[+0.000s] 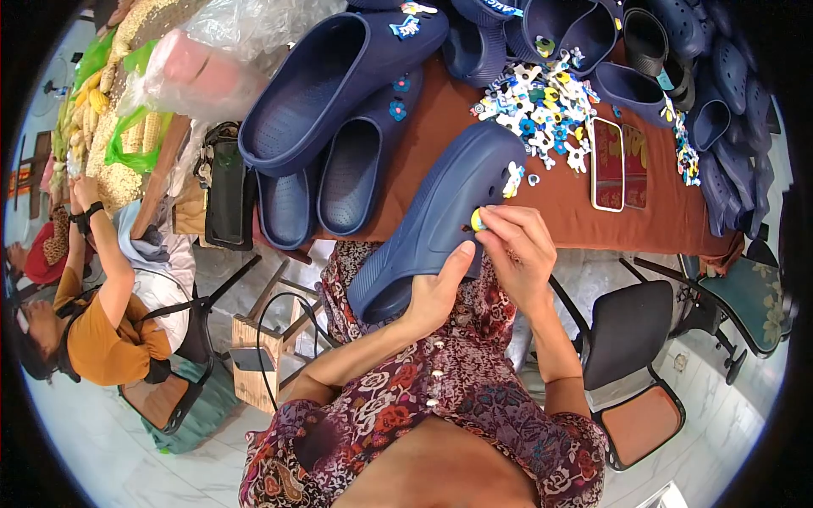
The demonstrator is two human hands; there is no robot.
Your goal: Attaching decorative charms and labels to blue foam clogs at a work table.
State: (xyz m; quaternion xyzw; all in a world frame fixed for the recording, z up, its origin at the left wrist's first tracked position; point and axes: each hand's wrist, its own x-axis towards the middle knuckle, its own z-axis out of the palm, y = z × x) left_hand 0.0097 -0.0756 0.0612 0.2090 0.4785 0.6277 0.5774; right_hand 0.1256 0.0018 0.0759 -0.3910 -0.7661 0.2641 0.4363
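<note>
A navy blue clog (pixel 457 182) is tilted in front of my chest, its toe pointing away over the table edge. My left hand (pixel 434 295) grips it near the heel opening; the thumb lies along its side and the other fingers are hidden. Between thumb and fingertips, my right hand (pixel 521 250) pinches a small yellow charm (pixel 478 220) against the clog's upper, beside the holes. Closer to the toe, a white and yellow charm (pixel 513 179) sits on the upper. Beyond the clog is a heap of loose colourful charms (pixel 542 110).
Several navy clogs (pixel 309 85) stand at the left, with more (pixel 737 85) stacked at the right. A phone (pixel 606 165) lies on the brown tablecloth (pixel 440 102). Chairs (pixel 631 334) stand below. At the left, another person (pixel 110 296) handles corn beside a kernel heap (pixel 118 169).
</note>
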